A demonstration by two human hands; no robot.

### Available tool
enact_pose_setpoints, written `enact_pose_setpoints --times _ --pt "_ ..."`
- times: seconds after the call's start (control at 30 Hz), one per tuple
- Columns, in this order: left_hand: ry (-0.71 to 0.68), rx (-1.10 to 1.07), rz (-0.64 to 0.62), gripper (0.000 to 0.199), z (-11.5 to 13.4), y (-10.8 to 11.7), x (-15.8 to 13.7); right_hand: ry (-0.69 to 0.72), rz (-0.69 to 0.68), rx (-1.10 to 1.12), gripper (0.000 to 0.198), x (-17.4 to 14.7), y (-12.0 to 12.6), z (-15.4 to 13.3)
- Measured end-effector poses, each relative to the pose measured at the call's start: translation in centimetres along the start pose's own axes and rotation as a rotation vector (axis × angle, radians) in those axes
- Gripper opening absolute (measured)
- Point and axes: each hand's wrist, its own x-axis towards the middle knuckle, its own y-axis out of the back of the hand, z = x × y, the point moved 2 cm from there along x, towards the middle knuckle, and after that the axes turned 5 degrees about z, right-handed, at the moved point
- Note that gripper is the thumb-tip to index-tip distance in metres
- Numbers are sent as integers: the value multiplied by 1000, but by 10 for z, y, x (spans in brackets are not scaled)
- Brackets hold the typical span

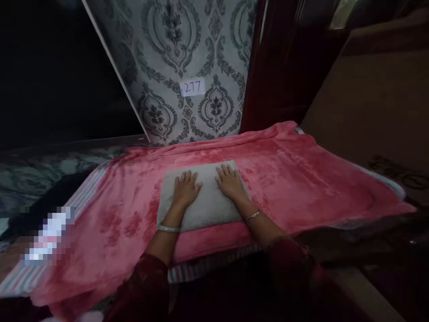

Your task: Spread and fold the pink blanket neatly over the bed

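Note:
A grey folded cloth, roughly rectangular, lies flat on a pink plush blanket. On the left half of the grey cloth, my left hand rests palm down with its fingers spread. My right hand presses on the upper right part in the same way, fingers stretched out. Neither hand grips anything. What material the grey piece is, and whether it has several layers, I cannot tell.
A striped sheet shows beneath the blanket's edges. Behind stands a patterned wall with a paper label reading 277. A dark red door or cabinet rises at the back right, and a dark panel at the left.

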Motion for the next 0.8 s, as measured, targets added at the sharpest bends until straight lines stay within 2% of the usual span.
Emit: enact_pose_setpoints --times 0.2,0.3,0.43,0.53,0.63,0.73,0.8 --pt "156 15 -85 65 -38 6 -11 5 36 30 56 2 -6 5" --pt "233 -25 -79 65 -57 9 -24 3 44 60 55 3 -6 6" --pt "302 -82 35 64 -76 8 -44 -32 13 134 55 4 -4 12" --pt "308 -165 134 60 -85 5 -54 -177 21 252 63 -1 -4 28" --pt "371 -383 219 62 -93 1 -63 -294 92 525 69 -11 -6 53" --pt "571 -696 284 62 -102 -1 -72 -372 137 883 66 -23 -12 77" --pt "712 -955 281 56 -107 -1 -77 -422 125 1005 62 -29 -16 87"
